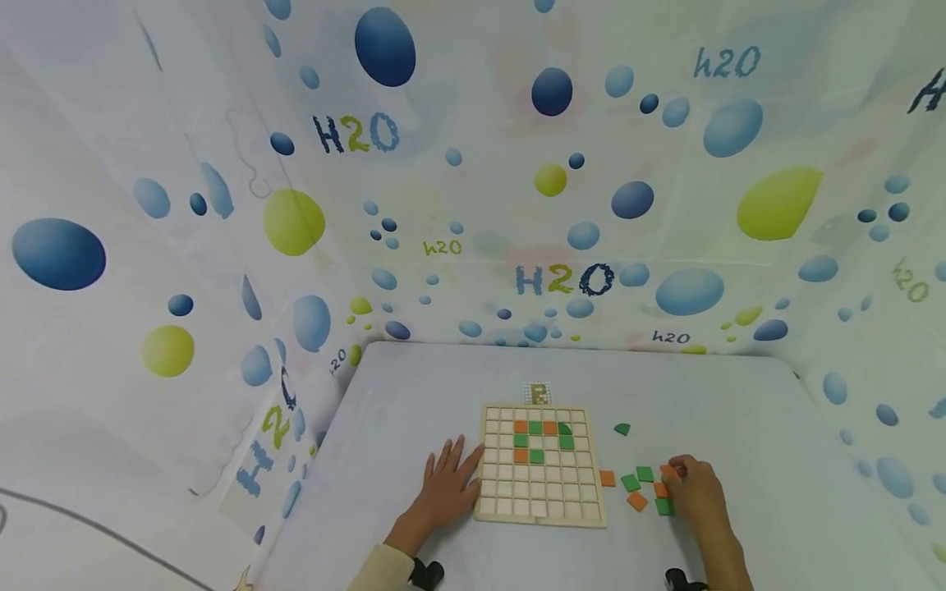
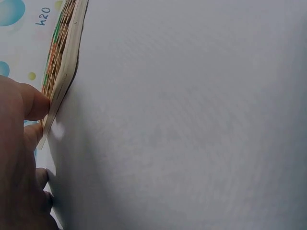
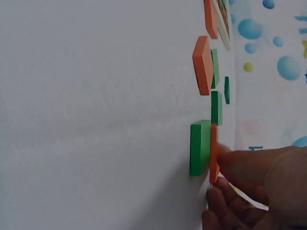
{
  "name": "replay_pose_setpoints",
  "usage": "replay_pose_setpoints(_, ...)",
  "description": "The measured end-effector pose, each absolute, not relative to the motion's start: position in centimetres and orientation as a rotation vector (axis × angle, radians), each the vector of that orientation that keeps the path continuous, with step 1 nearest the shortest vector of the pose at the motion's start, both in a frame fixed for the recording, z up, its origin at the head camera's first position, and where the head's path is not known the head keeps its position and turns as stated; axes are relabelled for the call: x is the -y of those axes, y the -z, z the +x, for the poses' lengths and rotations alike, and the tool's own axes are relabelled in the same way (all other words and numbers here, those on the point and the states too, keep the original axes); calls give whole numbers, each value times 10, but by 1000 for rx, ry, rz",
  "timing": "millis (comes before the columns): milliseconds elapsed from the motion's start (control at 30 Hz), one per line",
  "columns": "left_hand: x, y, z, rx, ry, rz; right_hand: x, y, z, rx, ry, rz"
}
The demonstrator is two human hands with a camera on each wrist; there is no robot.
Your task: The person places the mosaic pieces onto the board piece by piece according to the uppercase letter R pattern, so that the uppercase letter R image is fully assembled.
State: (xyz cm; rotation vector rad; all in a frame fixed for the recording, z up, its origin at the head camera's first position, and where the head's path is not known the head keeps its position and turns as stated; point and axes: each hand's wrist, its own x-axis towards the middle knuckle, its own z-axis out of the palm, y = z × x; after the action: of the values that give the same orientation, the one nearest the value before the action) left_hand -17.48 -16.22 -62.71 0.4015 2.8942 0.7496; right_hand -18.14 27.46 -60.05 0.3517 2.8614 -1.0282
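Note:
A square wooden grid board [image 1: 506,510] lies on the table, with several orange and green tiles set in its upper middle cells. My left hand [image 1: 447,488] rests beside it with fingers spread, the thumb and index fingertip at the board's left edge. In the left wrist view, fingertips meet the side of the board [image 2: 67,72]. To the right of the board, my right hand [image 1: 697,491] pinches an orange square tile [image 1: 668,470] among loose tiles. Just below its fingertips are another orange tile [image 1: 661,490] and a green tile [image 1: 664,507]; the right wrist view shows the thumb overlapping an orange tile [image 3: 214,139].
A small pattern card [image 1: 538,393] lies against the board's top edge. Loose green squares [image 1: 630,483] and orange squares [image 1: 636,501] lie between board and right hand, with a green quarter-round piece [image 1: 622,428] farther back. A printed curtain [image 1: 480,164] hangs behind the white table [image 1: 436,377].

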Motion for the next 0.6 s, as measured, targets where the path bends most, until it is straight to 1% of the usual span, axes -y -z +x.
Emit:
replay_pose_setpoints(167, 162, 628, -174, -2896, -752, 403, -282, 613, -186, -2891, 1056, 242)
replay_pose_setpoints(300, 162, 629, -173, -2909, -769, 413, -285, 620, -189, -2896, 1075, 230)
replay_pose_setpoints(600, 161, 625, -170, -2927, -863, 461, -279, 618, -198, -2942, 1040, 196)
